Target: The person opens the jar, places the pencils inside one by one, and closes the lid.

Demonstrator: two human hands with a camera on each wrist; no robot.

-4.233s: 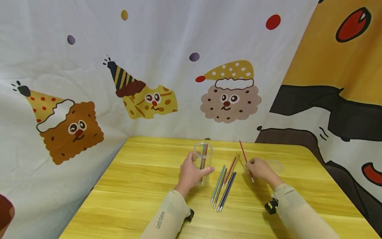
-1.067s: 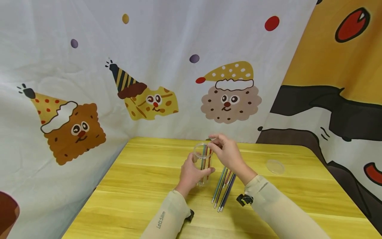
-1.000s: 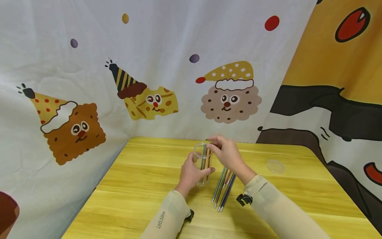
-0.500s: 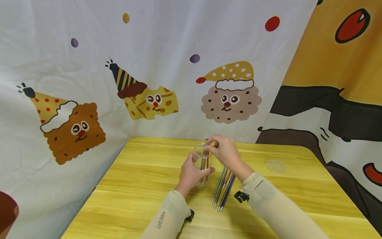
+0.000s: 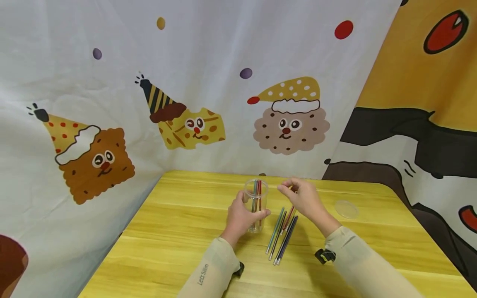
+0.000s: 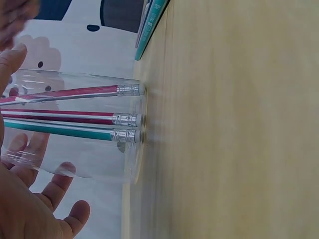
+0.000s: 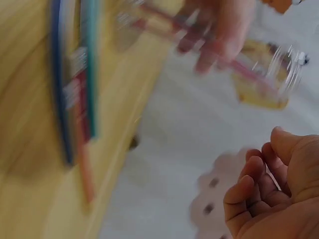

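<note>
My left hand [image 5: 240,216] grips a clear plastic jar [image 5: 264,203] that stands upright on the table. Inside are a teal pencil [image 6: 79,130] and red pencils [image 6: 75,115], eraser ends down at the jar's base in the left wrist view. To the right of the jar, my right hand [image 5: 307,201] is raised over the table with loosely bent fingers and holds nothing. Several loose pencils [image 5: 282,238], teal, dark blue and red, lie between the hands, their eraser ends toward me. The right wrist view blurs the jar and loose pencils.
A round clear lid [image 5: 346,209] lies flat on the wooden table [image 5: 179,231], right of the right hand. Behind the table's back edge hangs a white cloth [image 5: 208,49] printed with cartoon biscuits and cheese.
The right hand took a red pencil to the jar and lowered it inside, let it go, then moved back to the right. The left hand stays on the jar.
</note>
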